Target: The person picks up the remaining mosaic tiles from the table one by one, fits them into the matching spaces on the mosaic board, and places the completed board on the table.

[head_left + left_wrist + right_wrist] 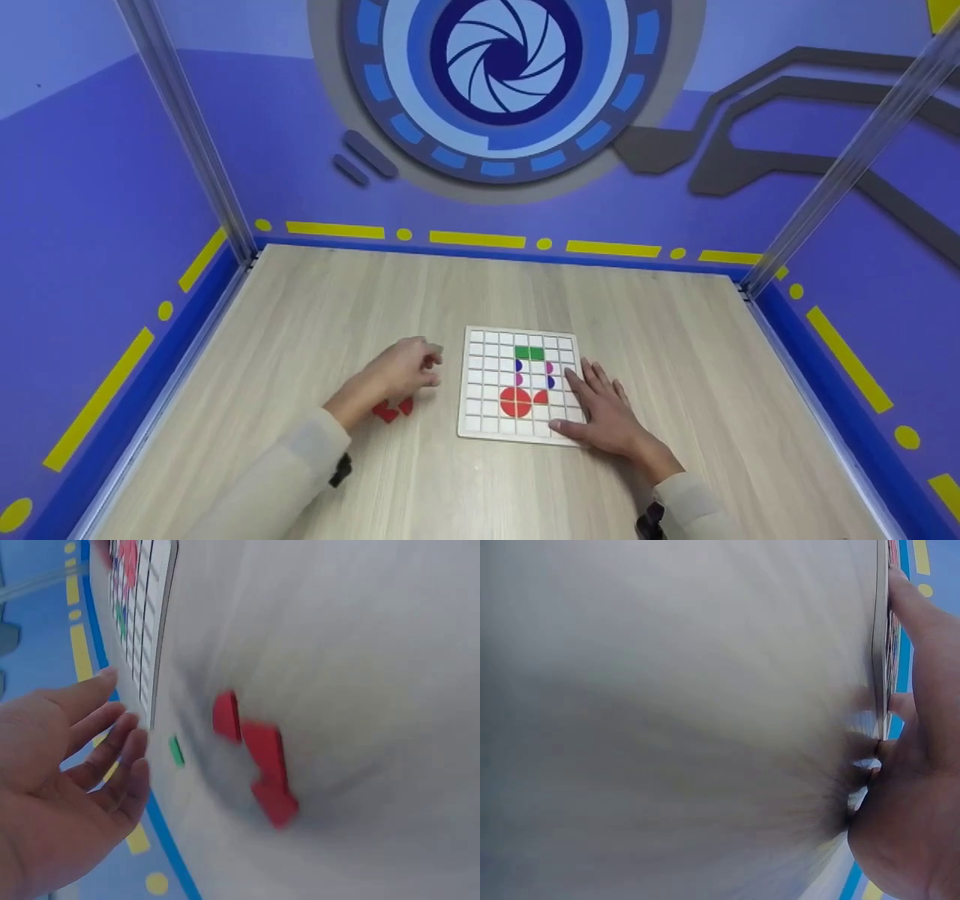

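Observation:
A white grid board (487,375) lies flat on the table, bearing two green squares (529,353), small blue and pink half-round pieces, and a red circle (515,403) of quarter pieces with one more red quarter (541,397) beside it. Left of the board, my left hand (405,367) hovers with loosely bent fingers and nothing visible in them. Several loose red pieces (262,754) lie near its wrist, and a small green piece (176,751) is close to its fingertips in the left wrist view. My right hand (609,416) rests at the board's right edge, thumb and a finger over its rim, fingers spread.
The pale wooden tabletop (360,300) runs back to a blue panel wall (270,150) with yellow marks. Metal posts (187,127) stand at the back corners, with side panels on the left and right.

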Tool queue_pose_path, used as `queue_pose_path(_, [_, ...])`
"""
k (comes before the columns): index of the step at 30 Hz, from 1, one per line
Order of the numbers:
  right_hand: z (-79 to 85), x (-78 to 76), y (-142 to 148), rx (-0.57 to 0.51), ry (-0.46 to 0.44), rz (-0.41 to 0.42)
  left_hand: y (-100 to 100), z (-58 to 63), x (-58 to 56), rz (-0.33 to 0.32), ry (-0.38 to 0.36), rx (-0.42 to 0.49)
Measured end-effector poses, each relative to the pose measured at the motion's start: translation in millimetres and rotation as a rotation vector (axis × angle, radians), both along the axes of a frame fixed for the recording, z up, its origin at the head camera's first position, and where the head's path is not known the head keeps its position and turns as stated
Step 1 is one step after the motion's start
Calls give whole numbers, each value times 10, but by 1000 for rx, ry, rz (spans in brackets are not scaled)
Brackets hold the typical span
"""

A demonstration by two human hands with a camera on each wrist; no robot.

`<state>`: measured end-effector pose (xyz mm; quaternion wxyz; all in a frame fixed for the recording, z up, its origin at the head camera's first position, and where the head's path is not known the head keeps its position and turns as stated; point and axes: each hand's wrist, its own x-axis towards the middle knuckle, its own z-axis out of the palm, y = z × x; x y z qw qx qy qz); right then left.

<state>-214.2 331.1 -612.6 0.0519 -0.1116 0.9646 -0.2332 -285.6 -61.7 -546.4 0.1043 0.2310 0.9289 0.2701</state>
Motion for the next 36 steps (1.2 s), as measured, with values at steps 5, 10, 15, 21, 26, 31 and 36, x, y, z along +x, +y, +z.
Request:
queue_pose_path(5, [4, -18, -11, 6, -15, -1, -313, -8, 102, -20, -66, -56])
queue_pose_path(10, [23, -16, -6, 31, -11, -2, -400, -76, 184, -58, -120, -31])
queue_pose_path(15, [54, -24, -16, 67, -4, 0, -404, -123, 206, -64, -106, -8])
queue_pose_path(21, [55, -27, -23, 77, -6, 1, -426, -190, 202, -56, -96, 40])
queue_pose_path(26, [55, -27, -24, 73, 1, -2, -432, -240, 180, -60, -75, 65])
queue_pose_path(31, [57, -18, -31, 55, -1, 1, -408, -257, 173, -71, -64, 105])
queue_pose_path(36, [60, -20, -27, 50, -8, 1, -310, -229, 172, -49, -102, 164])
